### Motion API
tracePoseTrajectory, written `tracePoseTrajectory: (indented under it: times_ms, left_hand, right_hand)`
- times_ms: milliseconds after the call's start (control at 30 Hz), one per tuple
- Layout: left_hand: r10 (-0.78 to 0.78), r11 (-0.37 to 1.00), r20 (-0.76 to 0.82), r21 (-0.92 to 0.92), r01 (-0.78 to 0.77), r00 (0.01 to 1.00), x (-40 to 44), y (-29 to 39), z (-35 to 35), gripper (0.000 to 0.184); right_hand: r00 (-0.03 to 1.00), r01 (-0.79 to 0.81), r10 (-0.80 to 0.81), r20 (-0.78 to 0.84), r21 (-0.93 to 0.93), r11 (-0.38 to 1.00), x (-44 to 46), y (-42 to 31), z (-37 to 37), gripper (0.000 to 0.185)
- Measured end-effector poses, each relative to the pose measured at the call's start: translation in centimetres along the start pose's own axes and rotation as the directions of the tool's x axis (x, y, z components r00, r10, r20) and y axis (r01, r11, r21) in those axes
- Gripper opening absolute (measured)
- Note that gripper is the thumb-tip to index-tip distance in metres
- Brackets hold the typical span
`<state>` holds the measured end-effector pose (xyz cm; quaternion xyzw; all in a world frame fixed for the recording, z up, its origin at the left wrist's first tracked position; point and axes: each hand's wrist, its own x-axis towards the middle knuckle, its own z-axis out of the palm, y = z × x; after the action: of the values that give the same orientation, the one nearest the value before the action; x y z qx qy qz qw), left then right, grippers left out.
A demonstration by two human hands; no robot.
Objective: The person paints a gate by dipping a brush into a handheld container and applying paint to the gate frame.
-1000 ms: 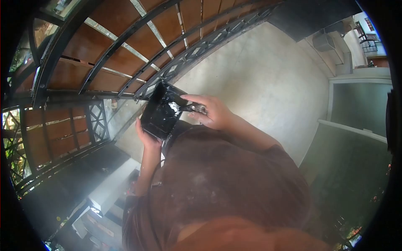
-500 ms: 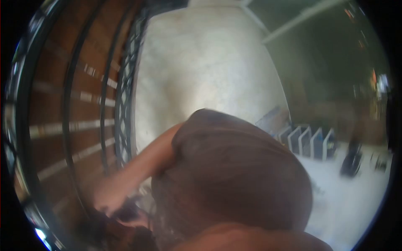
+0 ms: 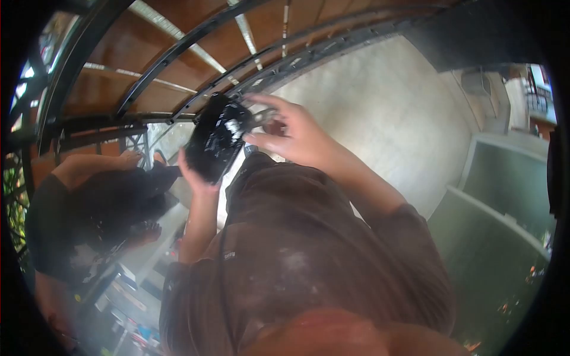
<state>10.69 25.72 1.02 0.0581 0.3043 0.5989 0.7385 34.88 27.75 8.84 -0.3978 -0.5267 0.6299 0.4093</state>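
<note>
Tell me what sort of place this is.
Probably a home's covered porch or gated entry, though the view can't settle it: there are heavy black metal bars with flat, rectangular brown panels, and bright green foliage outside at the left edge.

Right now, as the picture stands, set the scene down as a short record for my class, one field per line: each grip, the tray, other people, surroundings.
Left grip: holding the lower end of the black tray
Right grip: holding a tool by the tray; its kind is too blurred to tell
Tray contents: white substance
Other people: one person in dark clothing, at left
Surroundings: pale floor, black metal bars, brown panels
</note>
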Motion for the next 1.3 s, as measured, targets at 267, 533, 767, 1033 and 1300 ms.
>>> tracePoseTrajectory:
  times_ms: [267, 533, 767, 1033, 1300]
  left_hand:
    - [-0.139, 0.988, 0.014, -0.060, 0.139, 0.990, 3.1, -1.8, 0.8, 0.069]
    - [-0.231, 0.965, 0.083, -0.107, 0.240, 0.969, 5.4, 0.6, 1.5, 0.073]
    - [-0.213, 0.972, 0.014, -0.103, 0.213, 0.977, 6.5, 4.3, -0.8, 0.076]
    - [-0.244, 0.951, 0.103, -0.171, 0.259, 0.964, 6.2, 10.1, -5.4, 0.074]
    - [-0.147, 0.971, 0.221, -0.152, 0.183, 0.964, 4.3, 14.7, -7.3, 0.074]
  right_hand:
    - [0.978, -0.118, 0.117, -0.172, 0.007, 0.993, -1.3, -0.9, -1.8, 0.110]
    - [0.975, -0.047, 0.036, -0.220, -0.043, 0.998, 0.7, -1.6, -1.0, 0.115]
    - [0.914, 0.149, -0.172, -0.368, -0.088, 0.985, 3.3, -2.1, 0.7, 0.092]
    - [0.602, -0.082, -0.699, 0.386, 0.901, 0.427, 6.4, -12.3, 7.8, 0.023]
    - [0.748, -0.166, -0.604, 0.274, 0.959, 0.229, 6.3, -15.0, 14.8, 0.010]
